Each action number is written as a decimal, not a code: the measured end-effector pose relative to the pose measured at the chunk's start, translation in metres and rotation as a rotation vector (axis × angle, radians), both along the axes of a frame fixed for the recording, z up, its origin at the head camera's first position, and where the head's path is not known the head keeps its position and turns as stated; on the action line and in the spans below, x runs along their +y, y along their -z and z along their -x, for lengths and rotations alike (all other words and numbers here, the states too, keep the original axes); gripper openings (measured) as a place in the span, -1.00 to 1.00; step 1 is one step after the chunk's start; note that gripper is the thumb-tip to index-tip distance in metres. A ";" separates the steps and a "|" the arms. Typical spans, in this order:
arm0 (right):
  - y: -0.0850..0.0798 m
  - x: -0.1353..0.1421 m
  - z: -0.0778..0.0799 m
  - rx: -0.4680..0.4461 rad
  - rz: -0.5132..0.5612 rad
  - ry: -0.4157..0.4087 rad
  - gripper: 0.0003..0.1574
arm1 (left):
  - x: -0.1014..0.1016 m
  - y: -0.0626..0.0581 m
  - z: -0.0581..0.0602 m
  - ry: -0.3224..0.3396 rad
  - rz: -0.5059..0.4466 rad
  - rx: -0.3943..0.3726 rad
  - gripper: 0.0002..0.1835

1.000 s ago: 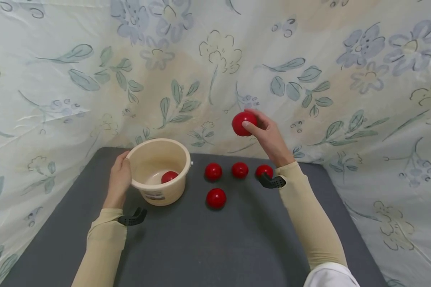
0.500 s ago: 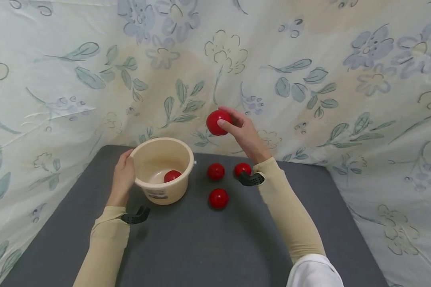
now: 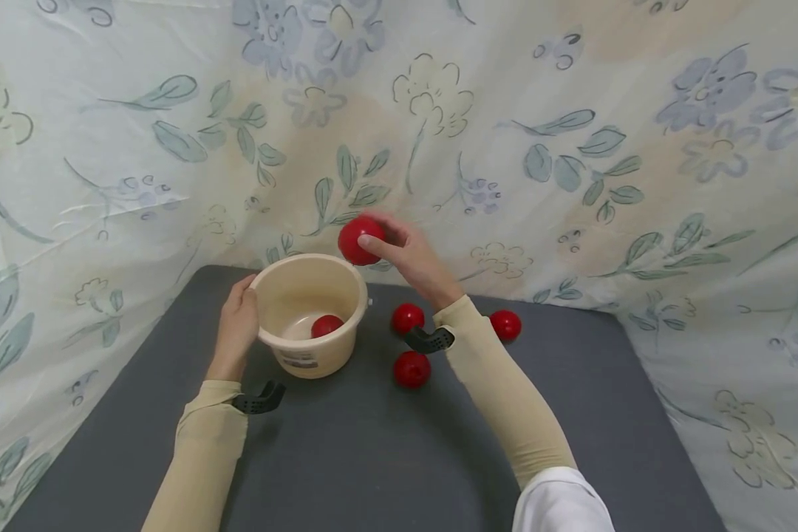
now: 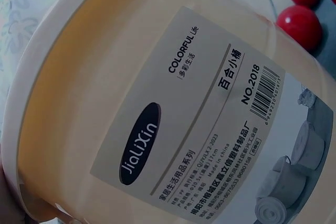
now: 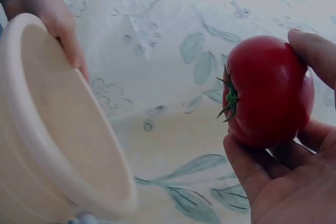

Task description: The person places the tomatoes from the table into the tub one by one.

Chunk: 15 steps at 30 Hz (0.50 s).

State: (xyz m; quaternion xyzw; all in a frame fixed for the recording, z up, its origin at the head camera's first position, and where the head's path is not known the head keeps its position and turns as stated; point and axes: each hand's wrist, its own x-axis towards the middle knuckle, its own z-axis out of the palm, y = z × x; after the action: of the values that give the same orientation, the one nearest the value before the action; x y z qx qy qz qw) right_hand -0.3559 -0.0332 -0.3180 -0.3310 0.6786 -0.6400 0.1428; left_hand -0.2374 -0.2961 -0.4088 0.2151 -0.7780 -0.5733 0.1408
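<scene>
My left hand [image 3: 237,325] grips the rim of a cream plastic bucket [image 3: 322,358] on its left side. Inside the bucket lies one red tomato [image 3: 326,325]. Just above and right of the bucket's far rim, my right hand [image 3: 412,255] holds another tomato [image 5: 269,92] between thumb and fingers; its green stem end shows in the right wrist view. On the table to the right of the bucket sit a tomato [image 3: 408,318] partly covered by the wrist strap, a nearer tomato [image 3: 412,369] and a tomato [image 3: 505,325] farther right. The left wrist view is mostly the bucket's printed label [image 4: 199,124].
The dark grey table [image 3: 372,458] extends in front of the bucket and off to the right. Behind it hangs a pale floral cloth [image 3: 479,89], which also covers both sides. A black strap mount [image 3: 259,399] sticks out from the left wrist.
My right hand has carried its tomato leftward, from over the right-hand tomatoes to the bucket's far right rim, dipping slightly at the end. My left hand keeps its grip on the bucket.
</scene>
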 end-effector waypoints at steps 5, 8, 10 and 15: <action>0.012 -0.010 -0.003 -0.036 -0.032 -0.034 -0.35 | 0.001 0.000 0.000 -0.003 0.000 0.000 -0.40; 0.021 -0.013 -0.005 -0.068 -0.068 -0.026 -0.34 | 0.002 0.000 0.000 0.002 0.000 0.000 -0.40; 0.027 -0.015 -0.007 -0.095 -0.092 -0.024 -0.31 | 0.001 0.000 0.000 0.000 0.001 0.003 -0.40; 0.043 -0.022 -0.011 -0.120 -0.143 -0.030 -0.29 | 0.000 0.000 0.000 -0.002 0.002 0.005 -0.41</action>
State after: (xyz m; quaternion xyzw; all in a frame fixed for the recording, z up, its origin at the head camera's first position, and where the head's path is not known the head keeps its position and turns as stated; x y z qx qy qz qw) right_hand -0.3450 -0.0553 -0.3608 -0.2912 0.7075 -0.6065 0.2161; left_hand -0.2378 -0.2956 -0.4091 0.2141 -0.7780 -0.5730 0.1436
